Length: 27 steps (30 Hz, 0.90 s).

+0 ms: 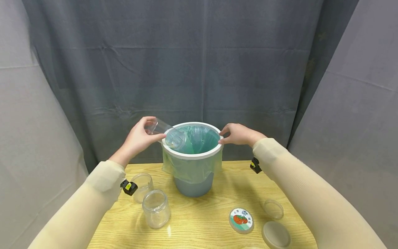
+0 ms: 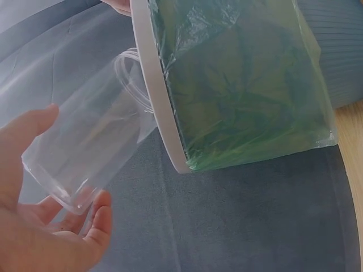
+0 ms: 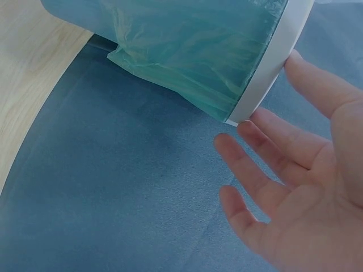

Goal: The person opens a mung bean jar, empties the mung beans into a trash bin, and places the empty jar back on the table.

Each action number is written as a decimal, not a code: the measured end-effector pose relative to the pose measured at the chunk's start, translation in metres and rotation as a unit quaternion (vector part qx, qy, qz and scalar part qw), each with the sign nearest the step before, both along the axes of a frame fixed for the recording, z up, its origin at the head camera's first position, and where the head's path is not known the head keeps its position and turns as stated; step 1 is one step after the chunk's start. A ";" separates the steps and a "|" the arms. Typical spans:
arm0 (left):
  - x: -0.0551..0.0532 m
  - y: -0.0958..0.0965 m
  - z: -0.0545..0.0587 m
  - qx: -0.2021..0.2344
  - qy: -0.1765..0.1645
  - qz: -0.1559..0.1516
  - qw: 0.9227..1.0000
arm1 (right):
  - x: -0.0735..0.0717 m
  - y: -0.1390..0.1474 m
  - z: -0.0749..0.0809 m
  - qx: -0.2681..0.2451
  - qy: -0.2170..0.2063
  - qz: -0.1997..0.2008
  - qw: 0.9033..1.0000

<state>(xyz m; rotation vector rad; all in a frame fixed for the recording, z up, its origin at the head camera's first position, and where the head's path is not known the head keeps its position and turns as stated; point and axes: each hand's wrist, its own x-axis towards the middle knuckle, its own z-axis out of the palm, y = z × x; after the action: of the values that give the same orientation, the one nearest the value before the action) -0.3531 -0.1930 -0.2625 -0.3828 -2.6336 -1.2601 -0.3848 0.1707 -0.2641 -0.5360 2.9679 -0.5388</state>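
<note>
My left hand (image 1: 138,140) holds a clear jar (image 1: 161,128) near its base, thumb on one side and fingers on the other. The jar tilts down to the right, its threaded mouth over the trash bin's opening. The bin (image 1: 193,186) is grey with a white rim (image 1: 194,156) and a translucent green liner bag (image 2: 255,90) folded over the outside. My right hand (image 1: 239,134) touches the rim's right side with thumb and fingertips. In the right wrist view its other fingers (image 3: 249,170) are spread loosely, below the rim.
Two clear open jars, the nearer one (image 1: 156,216) and another (image 1: 142,186), stand left of the bin on the wooden table (image 1: 199,228). At front right lie a tomato-printed lid (image 1: 241,220), a beige lid (image 1: 276,235) and a translucent lid (image 1: 273,209). Grey curtains (image 1: 199,69) hang behind.
</note>
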 end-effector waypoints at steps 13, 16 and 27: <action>-0.006 0.005 0.005 -0.028 0.031 -0.011 0.999 | 0.001 -0.003 0.000 -0.001 0.000 0.000 1.000; -0.007 0.006 0.005 -0.032 0.036 -0.014 0.999 | 0.001 -0.004 0.000 -0.002 -0.001 -0.001 1.000; -0.007 0.012 0.007 -0.046 0.048 -0.019 0.998 | 0.001 -0.004 -0.001 -0.007 -0.004 -0.004 1.000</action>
<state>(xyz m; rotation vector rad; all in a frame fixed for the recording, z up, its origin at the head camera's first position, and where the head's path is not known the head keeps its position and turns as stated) -0.3604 -0.1811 -0.2556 -0.4968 -2.6213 -1.1035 -0.3839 0.1666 -0.2651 -0.5214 2.9628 -0.5620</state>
